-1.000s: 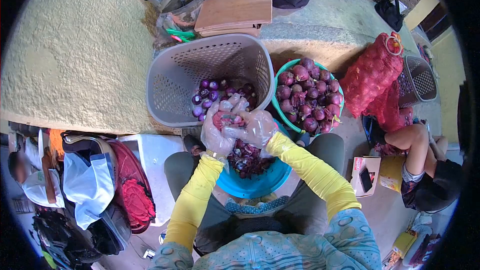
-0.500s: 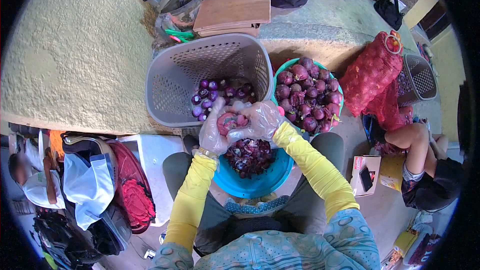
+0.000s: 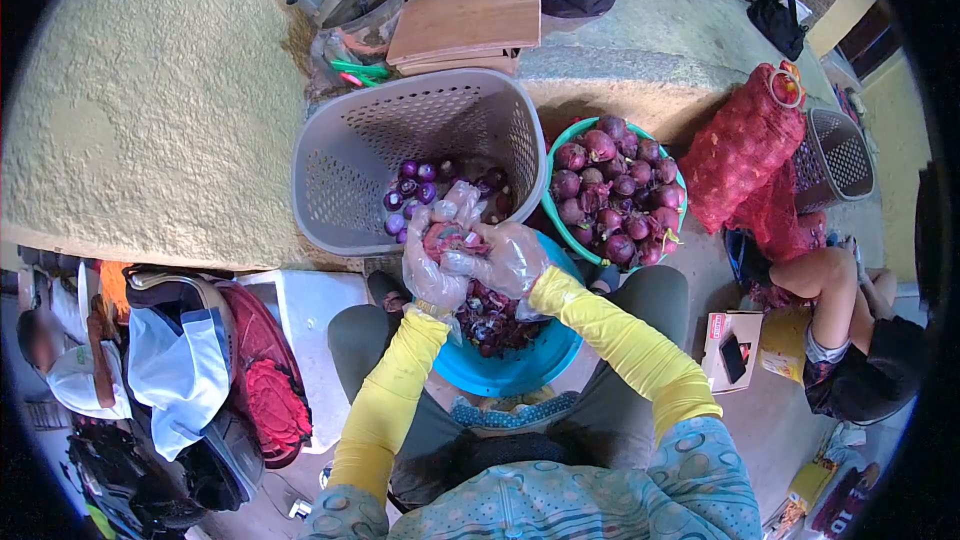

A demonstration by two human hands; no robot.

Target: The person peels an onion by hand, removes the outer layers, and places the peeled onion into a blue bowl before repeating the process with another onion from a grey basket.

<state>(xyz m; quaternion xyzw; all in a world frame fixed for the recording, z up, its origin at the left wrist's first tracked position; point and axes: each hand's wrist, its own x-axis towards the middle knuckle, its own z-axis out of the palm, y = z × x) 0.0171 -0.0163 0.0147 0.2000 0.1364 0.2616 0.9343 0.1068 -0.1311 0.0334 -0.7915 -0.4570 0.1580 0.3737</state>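
Note:
A red onion [image 3: 447, 238] with ragged skin sits in my left hand [image 3: 436, 275], whose gloved fingers wrap round it. My right hand [image 3: 512, 258] presses thumb and fingers against its right side. Clear plastic gloves cover both hands, above the near edge of a grey perforated basket [image 3: 328, 185]. Inside that basket lie several glossy peeled purple onions [image 3: 408, 187]. Directly under my hands, a blue basin [image 3: 480, 377] holds dark onion skins [image 3: 497, 333]. Whether a small tool is between my fingers is hidden.
Right of the basket stands a green basin [image 3: 557, 223] heaped with unpeeled red onions [image 3: 620, 195]. Beyond it leans a full red mesh sack [image 3: 740, 150]. Wooden boards [image 3: 465, 22] lie behind the basket. Another person [image 3: 845, 310] sits at the right, near a cardboard box [image 3: 715, 350].
My right hand has shifted slightly left and down, turning against the onion. Left-hand fingers now extend farther over the onion's top. The onion remains between both hands.

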